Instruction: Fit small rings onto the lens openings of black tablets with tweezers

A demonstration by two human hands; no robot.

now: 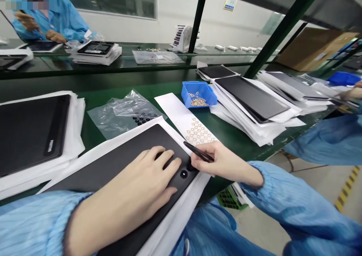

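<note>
The left hand (141,184) is lying flat and open, pressing the thin, stiff, scratch-prone dark panel (113,165); the right hand (217,161) is pinching slim tweezers (198,152) at its corner; edges look safest for holding.

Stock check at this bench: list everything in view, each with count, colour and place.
Tablet under the hands: one, black, on white sheet, near edge.
Tweezers: one, black, in the right hand.
Strip of ring stickers: one, white with pale rings, right of the tablet.
Blue tray: one, holding small pale parts, behind the strip.
Clear bag: one, with black dots, centre of the bench.
Tablet at left: one, black, on white sheets.
Stacked tablets: several, dark, on white sheets, right side.
Co-worker: one, blue coat, far left.
Left hand: flat on the tablet.
Right hand: fingers pinch the tweezers at the tablet's corner.
</note>
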